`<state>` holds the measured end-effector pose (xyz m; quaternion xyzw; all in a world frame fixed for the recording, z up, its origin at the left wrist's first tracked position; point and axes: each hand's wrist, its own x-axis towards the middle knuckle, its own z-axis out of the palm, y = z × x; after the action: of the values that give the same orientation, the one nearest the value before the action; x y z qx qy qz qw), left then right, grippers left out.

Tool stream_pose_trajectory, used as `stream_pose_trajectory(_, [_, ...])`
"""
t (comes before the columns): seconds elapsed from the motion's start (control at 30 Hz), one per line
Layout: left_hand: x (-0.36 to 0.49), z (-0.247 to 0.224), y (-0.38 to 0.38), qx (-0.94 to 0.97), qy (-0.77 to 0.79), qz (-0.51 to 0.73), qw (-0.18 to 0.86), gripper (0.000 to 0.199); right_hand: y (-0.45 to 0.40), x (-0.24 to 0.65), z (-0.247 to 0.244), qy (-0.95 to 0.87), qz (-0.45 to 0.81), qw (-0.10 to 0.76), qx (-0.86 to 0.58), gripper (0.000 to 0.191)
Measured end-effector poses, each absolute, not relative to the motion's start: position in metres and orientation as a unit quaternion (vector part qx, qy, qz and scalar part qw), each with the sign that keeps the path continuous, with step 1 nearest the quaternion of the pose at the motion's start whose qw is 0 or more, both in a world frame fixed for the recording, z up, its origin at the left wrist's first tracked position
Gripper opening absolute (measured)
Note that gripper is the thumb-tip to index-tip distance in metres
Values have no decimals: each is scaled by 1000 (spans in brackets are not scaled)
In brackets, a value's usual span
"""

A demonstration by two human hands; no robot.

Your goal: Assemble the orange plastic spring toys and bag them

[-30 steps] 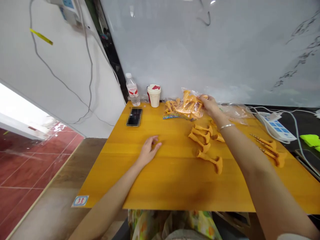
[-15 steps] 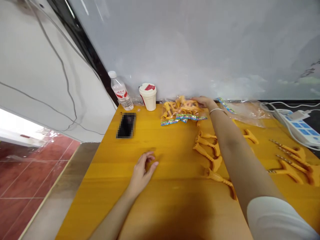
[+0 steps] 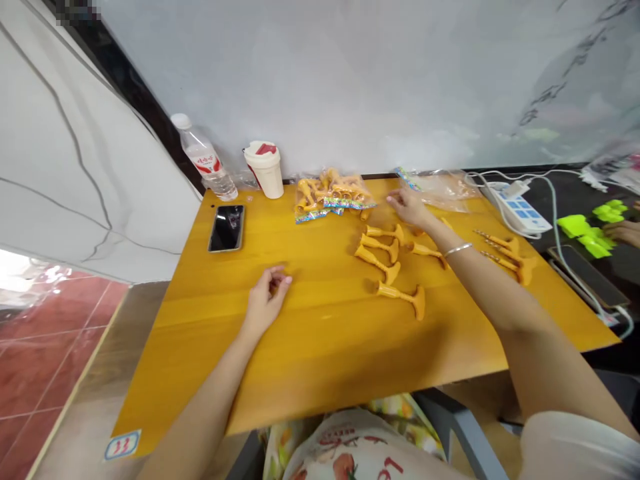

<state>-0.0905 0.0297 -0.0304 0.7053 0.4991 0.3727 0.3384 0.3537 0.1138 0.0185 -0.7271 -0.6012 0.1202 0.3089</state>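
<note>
My left hand (image 3: 267, 297) rests over the left of the wooden table, fingers loosely bent and thumb apart, with nothing in it. Farther back, my right hand (image 3: 410, 205) reaches out with its fingers apart, and I see nothing held. Left of it lie clear bags (image 3: 334, 193) filled with orange plastic pieces. Just behind it is a flattened clear plastic bag (image 3: 443, 185). Below the right hand several orange T-handled tools (image 3: 383, 248) are spread out. More T-handled tools with bare metal spirals (image 3: 507, 257) lie beyond my right forearm.
At the back left stand a water bottle (image 3: 210, 163) and a white lidded cup (image 3: 266, 170), with a phone (image 3: 227, 228) in front. A power strip (image 3: 520, 210) with white cables sits at right. Near bright green pieces (image 3: 587, 233), another person's hand (image 3: 625, 232) shows at the edge.
My right hand has drawn away from the filled bags, which stay on the table. The head view has shifted right and down, showing the table's front edge. My left hand remains empty.
</note>
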Motion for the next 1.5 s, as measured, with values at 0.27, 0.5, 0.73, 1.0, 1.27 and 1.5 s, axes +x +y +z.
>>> stream_pose_trajectory(0.27, [-87, -35, 26, 726, 495, 371, 299, 40, 33, 280, -5, -742, 84, 82, -660, 75])
stream_pose_trajectory(0.5, [-87, -42, 29, 743, 491, 365, 271, 40, 29, 207, -15, -755, 66, 77, -648, 75])
stream_pose_trajectory(0.73, [-89, -45, 32, 737, 490, 373, 279, 41, 38, 151, -13, -777, 89, 89, -616, 76])
stream_pose_trajectory(1.0, [-91, -42, 33, 723, 492, 388, 291, 41, 39, 155, -4, -789, 126, 106, -592, 76])
stream_pose_trajectory(1.27, [-90, -37, 33, 717, 488, 407, 287, 41, -65, 275, -2, -746, 117, 215, -620, 63])
stream_pose_trajectory(1.5, [-88, -38, 32, 724, 475, 401, 300, 59, -162, 209, -39, -818, 53, 200, -537, 51])
